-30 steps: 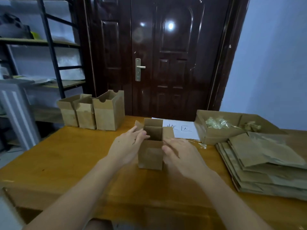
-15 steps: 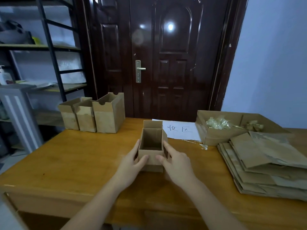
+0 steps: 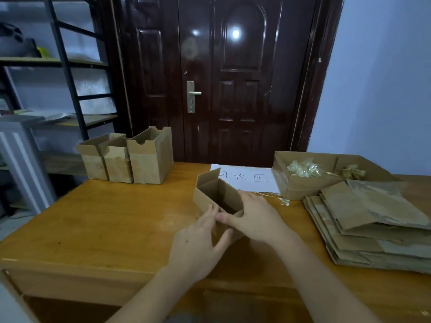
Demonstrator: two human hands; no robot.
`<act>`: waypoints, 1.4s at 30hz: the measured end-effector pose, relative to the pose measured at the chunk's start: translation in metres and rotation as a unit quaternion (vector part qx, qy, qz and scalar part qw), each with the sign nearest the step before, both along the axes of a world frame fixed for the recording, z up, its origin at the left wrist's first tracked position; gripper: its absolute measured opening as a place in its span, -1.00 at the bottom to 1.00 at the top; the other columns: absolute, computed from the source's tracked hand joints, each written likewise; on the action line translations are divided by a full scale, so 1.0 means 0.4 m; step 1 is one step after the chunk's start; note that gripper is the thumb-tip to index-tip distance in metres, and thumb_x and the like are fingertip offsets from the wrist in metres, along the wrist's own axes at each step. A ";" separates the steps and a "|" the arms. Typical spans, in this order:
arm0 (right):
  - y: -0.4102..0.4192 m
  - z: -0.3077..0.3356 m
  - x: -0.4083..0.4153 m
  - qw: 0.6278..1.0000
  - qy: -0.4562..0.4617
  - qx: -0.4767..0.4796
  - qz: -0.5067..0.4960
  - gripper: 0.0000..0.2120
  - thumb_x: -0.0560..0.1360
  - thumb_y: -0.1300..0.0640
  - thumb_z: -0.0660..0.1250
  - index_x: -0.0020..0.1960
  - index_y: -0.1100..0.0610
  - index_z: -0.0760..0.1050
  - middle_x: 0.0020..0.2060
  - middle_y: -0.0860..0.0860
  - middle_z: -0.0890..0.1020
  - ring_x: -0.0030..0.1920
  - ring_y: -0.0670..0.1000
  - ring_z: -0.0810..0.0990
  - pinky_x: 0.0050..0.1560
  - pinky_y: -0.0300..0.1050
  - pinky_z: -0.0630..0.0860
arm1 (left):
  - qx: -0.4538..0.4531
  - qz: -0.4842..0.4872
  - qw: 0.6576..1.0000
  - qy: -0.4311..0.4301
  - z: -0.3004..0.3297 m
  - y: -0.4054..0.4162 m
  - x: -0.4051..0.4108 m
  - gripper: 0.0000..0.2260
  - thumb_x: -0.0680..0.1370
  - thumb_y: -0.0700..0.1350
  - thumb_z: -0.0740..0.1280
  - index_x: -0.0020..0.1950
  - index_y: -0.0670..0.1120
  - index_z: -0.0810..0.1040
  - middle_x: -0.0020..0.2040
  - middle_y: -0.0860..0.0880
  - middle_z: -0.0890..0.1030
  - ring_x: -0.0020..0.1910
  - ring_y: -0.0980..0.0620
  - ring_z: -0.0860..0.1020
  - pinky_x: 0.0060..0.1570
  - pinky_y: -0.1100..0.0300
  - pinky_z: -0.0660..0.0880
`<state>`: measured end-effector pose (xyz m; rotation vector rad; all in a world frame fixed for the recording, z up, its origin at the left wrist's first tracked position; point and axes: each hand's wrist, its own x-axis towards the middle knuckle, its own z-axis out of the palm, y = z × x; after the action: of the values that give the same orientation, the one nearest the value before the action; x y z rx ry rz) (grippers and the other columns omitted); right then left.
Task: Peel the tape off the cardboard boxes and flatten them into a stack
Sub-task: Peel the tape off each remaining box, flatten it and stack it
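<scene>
Our left hand (image 3: pixel 200 238) and right hand (image 3: pixel 254 217) both grip the open box (image 3: pixel 217 194) at the middle of the surface (image 3: pixel 105 217), fingers wrapped on its near corner as it skews toward flat. At three o'clock lies the stack of flattened boxes (image 3: pixel 373 220); beyond it, a tray (image 3: pixel 303 190) holding peeled tape (image 3: pixel 303 170). At ten o'clock three boxes (image 3: pixel 126 159) stand upright, so we judge the job well past halfway.
</scene>
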<state>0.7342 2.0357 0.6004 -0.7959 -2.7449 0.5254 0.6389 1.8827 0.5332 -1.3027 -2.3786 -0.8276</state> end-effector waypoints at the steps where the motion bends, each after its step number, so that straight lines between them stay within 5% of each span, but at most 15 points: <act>1: 0.009 0.004 0.003 1.000 -0.014 0.004 0.002 0.05 0.35 -0.59 0.23 0.64 -0.05 0.07 0.58 -0.04 0.26 0.56 0.08 0.22 0.48 0.14 0.34 | -0.002 -0.009 0.999 0.034 0.007 -0.003 0.010 -0.34 0.59 0.46 -0.05 0.60 0.20 0.29 0.46 0.23 0.45 0.19 0.26 0.59 0.03 0.40 0.43; 5: 0.052 -0.003 0.014 0.999 -0.006 -0.028 0.027 0.07 0.38 -0.43 0.43 0.66 -0.03 -0.01 0.60 -0.06 0.21 0.55 0.04 0.23 0.50 0.11 0.32 | 0.041 -0.060 0.991 0.115 0.070 -0.005 -0.014 -0.71 0.63 0.10 0.28 0.34 0.11 0.56 0.07 0.15 0.70 -0.05 0.21 0.65 -0.09 0.40 0.48; 8: 0.058 0.005 0.012 0.998 -0.010 -0.034 0.055 0.04 0.35 -0.42 0.43 0.64 -0.01 0.08 0.53 -0.05 0.31 0.49 0.06 0.31 0.45 0.12 0.36 | 0.008 -0.143 0.975 0.171 0.130 0.039 -0.063 -0.69 0.64 0.02 0.28 0.37 0.04 0.55 0.31 0.06 0.63 0.35 0.05 0.55 0.37 0.20 0.30; 10: 0.066 0.008 0.012 0.996 -0.013 -0.030 0.083 -0.04 0.37 -0.36 0.44 0.61 -0.03 0.14 0.50 -0.06 0.35 0.52 0.08 0.27 0.47 0.13 0.33 | -0.096 -0.157 0.965 0.188 0.168 0.077 -0.101 -0.58 0.69 0.15 0.14 0.51 0.05 0.41 0.55 0.03 0.40 0.60 0.03 0.24 0.53 0.13 -0.06; 12: 0.080 0.011 0.020 0.993 -0.033 -0.047 0.100 -0.02 0.39 -0.30 0.44 0.65 -0.10 0.03 0.62 -0.07 0.14 0.63 0.04 0.00 0.58 0.13 0.15 | -0.189 -0.103 0.959 0.186 0.189 0.097 -0.145 -0.36 0.65 0.37 -0.04 0.63 0.05 0.22 0.65 0.02 0.19 0.65 0.03 0.01 0.50 0.12 -0.25; 16: 0.113 0.008 0.034 0.987 -0.063 -0.085 0.122 0.06 0.39 -0.34 0.45 0.64 -0.22 -0.16 0.62 -0.18 -0.25 0.64 -0.04 -0.11 0.57 0.00 0.13 | -0.252 -0.044 0.964 0.066 0.169 0.088 -0.203 0.06 0.35 0.70 -0.24 0.68 0.08 0.03 0.69 0.04 0.04 0.66 -0.03 -0.04 0.49 0.05 -0.19; 20: 0.120 -0.011 0.031 0.982 -0.012 -0.119 0.148 0.00 0.52 -0.14 0.47 0.67 -0.09 -0.17 0.60 -0.27 -0.26 0.56 -0.23 -0.34 0.59 -0.06 -0.05 | -0.176 -0.080 0.975 -0.114 0.114 0.076 -0.217 0.12 0.25 0.74 0.10 0.68 0.18 -0.02 0.68 0.18 -0.01 0.63 0.04 0.09 0.53 0.00 0.18; 23: 0.109 -0.048 0.025 0.976 0.036 -0.158 0.145 -0.12 0.60 -0.01 0.39 0.67 -0.07 -0.15 0.58 -0.30 -0.31 0.54 -0.26 -0.37 0.62 0.00 -0.08 | -0.043 -0.102 0.966 -0.233 0.078 0.089 -0.197 0.11 0.24 0.62 0.34 0.67 0.16 0.09 0.66 0.23 0.05 0.61 0.06 0.13 0.50 0.01 0.25; 30: 0.101 -0.067 0.013 0.978 0.095 -0.161 0.093 -0.28 0.68 0.07 0.26 0.67 -0.04 -0.11 0.60 -0.27 -0.23 0.60 -0.19 -0.20 0.63 0.01 -0.01 | 0.030 -0.084 0.961 -0.261 0.078 0.109 -0.164 0.06 0.30 0.45 0.41 0.68 0.05 0.11 0.68 0.13 0.06 0.61 0.01 0.15 0.51 -0.07 0.26; 37: 0.094 -0.117 0.024 0.988 0.144 -0.049 -0.008 -0.22 0.63 -0.24 0.15 0.67 -0.07 -0.19 0.63 -0.18 -0.18 0.61 -0.15 -0.21 0.62 0.10 0.05 | 0.054 -0.024 0.980 -0.190 0.058 0.071 -0.189 0.09 0.29 0.52 0.35 0.67 0.17 -0.05 0.68 0.15 -0.05 0.64 0.11 -0.08 0.55 -0.16 0.17; 42: 0.100 -0.150 0.062 0.980 0.187 -0.065 -0.032 0.04 0.45 -0.53 0.13 0.61 -0.12 -0.42 0.59 -0.19 -0.37 0.59 -0.13 -0.30 0.56 0.03 -0.07 | 0.118 0.003 0.940 -0.319 -0.009 0.016 -0.179 0.26 0.17 0.65 0.39 0.62 0.26 -0.26 0.69 0.08 0.01 0.63 -0.06 0.13 0.49 -0.12 0.23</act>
<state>0.7590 2.0758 0.5403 -0.7247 -2.3516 0.7616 0.5673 1.8891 0.5297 -1.0315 -2.6110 -1.6870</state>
